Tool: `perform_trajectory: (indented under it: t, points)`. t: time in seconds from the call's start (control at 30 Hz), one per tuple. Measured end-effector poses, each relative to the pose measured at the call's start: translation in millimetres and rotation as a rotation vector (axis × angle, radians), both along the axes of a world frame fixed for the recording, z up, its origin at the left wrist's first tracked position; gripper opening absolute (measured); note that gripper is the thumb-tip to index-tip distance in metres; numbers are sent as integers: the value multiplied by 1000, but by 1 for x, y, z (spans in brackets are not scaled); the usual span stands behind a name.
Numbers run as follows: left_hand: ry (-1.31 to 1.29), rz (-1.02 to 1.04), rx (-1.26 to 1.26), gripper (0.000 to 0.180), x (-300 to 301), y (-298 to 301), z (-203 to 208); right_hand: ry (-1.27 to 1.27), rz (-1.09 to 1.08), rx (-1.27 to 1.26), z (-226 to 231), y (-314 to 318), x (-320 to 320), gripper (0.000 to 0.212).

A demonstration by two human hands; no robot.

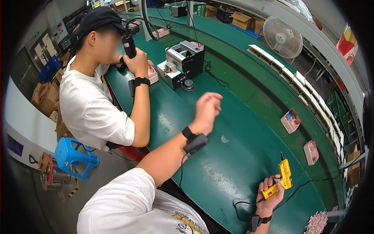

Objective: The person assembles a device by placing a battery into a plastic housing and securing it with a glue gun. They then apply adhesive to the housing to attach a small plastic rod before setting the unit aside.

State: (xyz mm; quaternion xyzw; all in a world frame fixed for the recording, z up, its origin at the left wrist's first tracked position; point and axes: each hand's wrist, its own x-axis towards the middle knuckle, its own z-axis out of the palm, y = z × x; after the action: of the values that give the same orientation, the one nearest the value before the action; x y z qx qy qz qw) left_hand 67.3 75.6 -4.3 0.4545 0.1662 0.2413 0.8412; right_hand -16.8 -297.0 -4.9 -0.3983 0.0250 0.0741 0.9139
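My right hand is wrapped round the grip of a yellow hot glue gun at the lower right. Its black nozzle points up, away from me, and a black cord trails from the bottom of the handle. Above the middle of the green bench, my left hand is raised, slightly blurred. Its fingers are loosely bent, with no object visible in them. Each of my wrists wears a black strap with a small box. A small pale scrap lies on the bench near the left hand.
At my left a person grips a black handheld tool. A silver-black machine stands ahead, beside a small round part. Pink bins sit along the far strip, below a fan. Pale pink pieces lie heaped lower right.
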Motion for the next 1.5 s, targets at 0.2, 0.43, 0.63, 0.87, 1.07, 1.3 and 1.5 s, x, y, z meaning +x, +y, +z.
perform_trajectory:
  t: [0.2,0.43,0.63,0.87,1.07,1.3,1.5]
  points:
    - [-74,425,-328,24,6,87,-3,4,15,5,4,0,-1,25]
    - [-184,336,-318,45,9,88,1,6,21,16,-1,-4,1,25]
    - [-287,267,-325,60,5,92,6,7,16,14,0,-5,1,25]
    - [-317,231,-287,67,5,102,4,20,17,8,3,-1,3,25]
    - [-276,239,-261,66,3,100,3,33,6,32,2,-2,-1,25]
    - [-199,282,-191,64,3,88,5,22,17,8,3,0,0,24]
    - [-200,297,-250,64,5,86,6,39,-2,32,4,0,0,24]
